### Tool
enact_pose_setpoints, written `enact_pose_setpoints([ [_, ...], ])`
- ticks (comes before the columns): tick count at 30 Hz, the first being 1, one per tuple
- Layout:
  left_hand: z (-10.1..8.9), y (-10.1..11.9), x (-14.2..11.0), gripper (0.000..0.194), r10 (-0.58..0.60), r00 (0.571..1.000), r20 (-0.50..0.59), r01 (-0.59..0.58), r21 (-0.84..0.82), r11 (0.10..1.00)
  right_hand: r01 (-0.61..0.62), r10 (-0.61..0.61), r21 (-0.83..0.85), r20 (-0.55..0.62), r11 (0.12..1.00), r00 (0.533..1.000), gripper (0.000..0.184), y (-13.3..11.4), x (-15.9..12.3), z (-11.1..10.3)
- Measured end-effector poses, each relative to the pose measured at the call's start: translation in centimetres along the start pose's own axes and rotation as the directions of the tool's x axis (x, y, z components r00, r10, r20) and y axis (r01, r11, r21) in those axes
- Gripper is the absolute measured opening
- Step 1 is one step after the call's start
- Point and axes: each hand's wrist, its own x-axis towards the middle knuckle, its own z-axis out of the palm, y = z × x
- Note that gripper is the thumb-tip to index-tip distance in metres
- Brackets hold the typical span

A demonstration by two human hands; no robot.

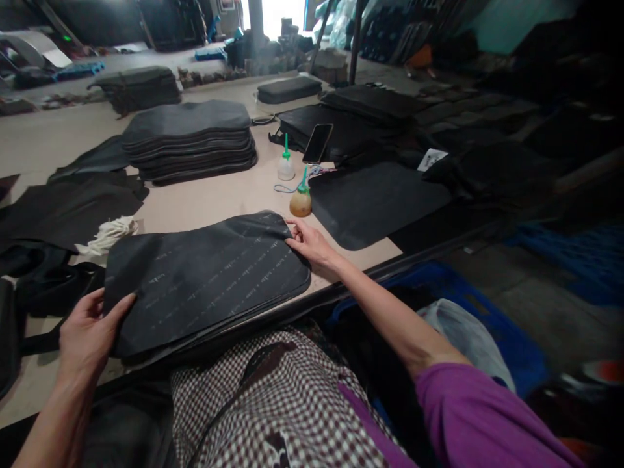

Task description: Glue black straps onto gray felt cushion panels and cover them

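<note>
Your left hand (90, 331) and right hand (309, 244), fingers spread flat, grip opposite edges of the limp, light-looking black panel (205, 279).

I am looking into a workshop, a place where cut sheet material is worked by hand. A long pale worktable (205, 201) carries stacks of dark cut panels (190, 140), all one shape, with more piles (139, 88) behind. Two small squeeze bottles with green nozzles (301, 198) stand among them beside a phone (318, 143). Further back I see bare floor, posts and heaped stock.
</note>
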Motion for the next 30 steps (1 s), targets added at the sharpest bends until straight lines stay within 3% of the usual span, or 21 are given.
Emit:
enact_pose_setpoints([
  [8,0.4,-0.3,0.4,0.065,-0.015,1.000,-0.001,0.015,0.048,0.999,0.039,-0.040,-0.048,-0.021,0.998,0.999,0.046,0.8,-0.3,0.3],
  [15,1.2,-1.0,0.8,0.070,-0.043,0.989,-0.144,0.051,0.053,0.997,0.060,-0.063,-0.057,-0.047,0.997,0.997,0.047,1.1,0.1,0.4],
  [20,1.1,-0.7,-0.1,0.068,-0.029,0.991,-0.129,0.021,-0.070,0.997,0.061,-0.065,-0.071,-0.052,0.996,0.997,0.045,1.5,0.3,0.5],
  [25,0.6,-0.2,-1.0,0.061,-0.013,0.992,-0.128,0.010,-0.023,1.000,0.070,-0.075,-0.081,-0.053,0.994,0.996,0.043,1.8,0.4,0.5],
  [30,0.3,-1.1,-1.0,0.054,0.007,0.995,-0.095,-0.003,0.041,0.999,0.079,-0.085,-0.098,-0.056,0.992,0.995,0.044,1.6,0.2,0.5],
])
